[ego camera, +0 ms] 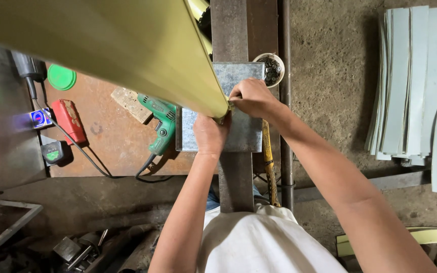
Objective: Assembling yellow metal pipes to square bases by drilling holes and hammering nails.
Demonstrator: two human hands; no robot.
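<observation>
A large yellow-green sheet-metal piece (pixel 117 45) slants across the upper left, its lower corner over a galvanised metal tray (pixel 244 131) that rests on a steel beam (pixel 234 177). My left hand (pixel 209 135) grips under that corner, fingers closed on the sheet's edge. My right hand (pixel 251 97) pinches the same corner from the right, just above the tray. Whether it holds a small part there is hidden.
A small white bowl of dark screws (pixel 270 68) sits beyond the tray. A green power drill (pixel 162 126), wood block (pixel 130 104), red tool (pixel 71 120) and green lid (pixel 61 77) lie on a rusty plate. Pale metal strips (pixel 410 81) lie on the floor at right.
</observation>
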